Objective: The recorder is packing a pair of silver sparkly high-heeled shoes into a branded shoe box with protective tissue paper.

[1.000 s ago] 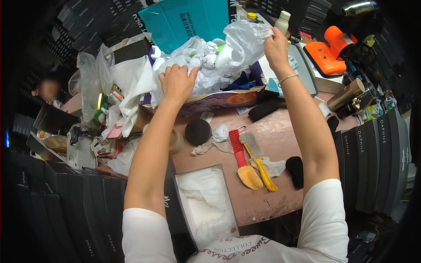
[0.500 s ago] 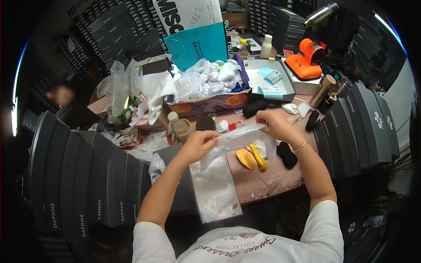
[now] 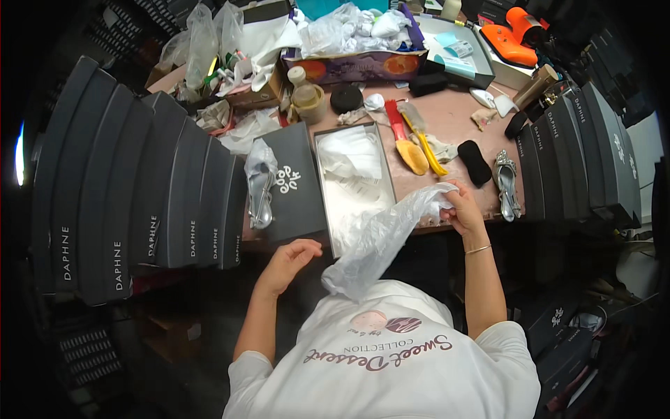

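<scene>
My right hand is closed on one end of a clear plastic bag, which trails down to the left in front of my shirt. My left hand, holding nothing, has its fingers loosely stretched beside the near end of an open shoebox. White tissue paper lies inside the box. On a dark grey box lid left of it rests a silver shoe, its upper part wrapped in plastic. A second silver shoe lies at the table's right edge.
Beyond the bag lie a red-handled brush, a yellow-handled brush and a black pad. Stacked dark shoeboxes flank the left, more boxes the right. A carton of crumpled white wads stands behind.
My left hand has let go of the bag and drawn back toward me. My right hand has pulled the bag nearer my body. The view has tilted down, showing both silver shoes.
</scene>
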A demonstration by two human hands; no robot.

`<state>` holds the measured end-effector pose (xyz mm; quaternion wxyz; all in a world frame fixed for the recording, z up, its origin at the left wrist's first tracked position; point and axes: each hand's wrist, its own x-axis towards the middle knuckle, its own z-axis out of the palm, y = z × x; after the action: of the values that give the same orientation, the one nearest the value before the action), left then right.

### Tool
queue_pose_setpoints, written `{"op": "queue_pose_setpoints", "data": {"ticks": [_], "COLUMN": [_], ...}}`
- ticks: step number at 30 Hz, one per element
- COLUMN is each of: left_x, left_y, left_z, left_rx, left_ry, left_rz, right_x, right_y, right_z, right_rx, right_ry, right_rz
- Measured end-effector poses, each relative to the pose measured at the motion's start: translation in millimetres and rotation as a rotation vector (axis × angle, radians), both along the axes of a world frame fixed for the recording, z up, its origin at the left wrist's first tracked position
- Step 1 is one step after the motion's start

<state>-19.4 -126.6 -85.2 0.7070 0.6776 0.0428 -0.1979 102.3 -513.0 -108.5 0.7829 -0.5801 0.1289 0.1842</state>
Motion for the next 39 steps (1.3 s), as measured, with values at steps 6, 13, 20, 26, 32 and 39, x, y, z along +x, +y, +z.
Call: {"op": "queue_pose_setpoints", "data": {"ticks": [6,13,20,26,32,39], "left_x": [-41,-26,-2,-6,-15,-13], "left_y": [-98,-40,4,32,15,5], "left_z": [28,5,12,7,-39,-32], "left_rx": [0.836,0.331,-0.092,0.453,-0.197,0.384], "left_ry": [-0.638,-0.096,0.156,0.087,0.053,-0.321], "left_rz": [-0.064,0.269,0.214,-0.156,0.588,0.819], "right_x": [-11,-2,2,10,-11,-35], "right_y": [28,-3,26,-7,17,24], "right_z": [16,29,9,-16,-8,-17], "right_rx": [-0.271,-0.287,0.187,-0.525,0.09,-0.027], "right_ry": [-0.023,-0.141,-0.105,-0.295,0.084,-0.011], "right_rz": [0.084,0.001,-0.27,0.021,-0.166,0.193]}}
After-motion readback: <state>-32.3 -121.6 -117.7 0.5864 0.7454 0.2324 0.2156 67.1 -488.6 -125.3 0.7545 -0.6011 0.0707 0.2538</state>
